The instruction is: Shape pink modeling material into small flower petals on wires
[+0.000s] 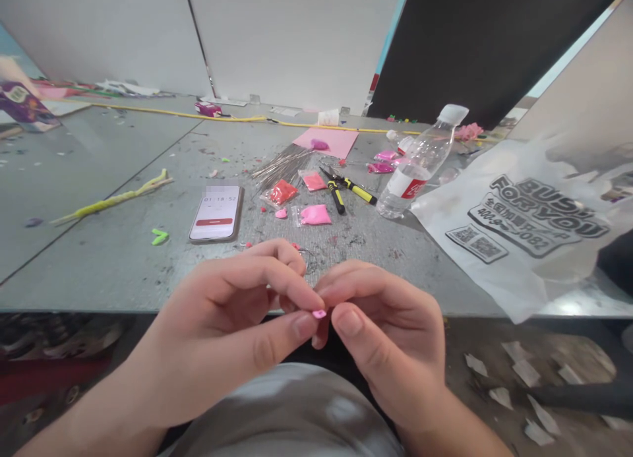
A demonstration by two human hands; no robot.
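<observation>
While left fingers [297, 292] pinch pink piece [320, 314] at tips, right fingers [357, 328] sit parted alongside.

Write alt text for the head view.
A left hand pinches a small pink piece in front of a grey table, the right hand close beside it. On the table are a lit phone, pink and red packets, pliers, a clear bottle and a white plastic bag.

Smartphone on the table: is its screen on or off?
On: the smartphone shows a lit white display with digits and a red bar.
</observation>
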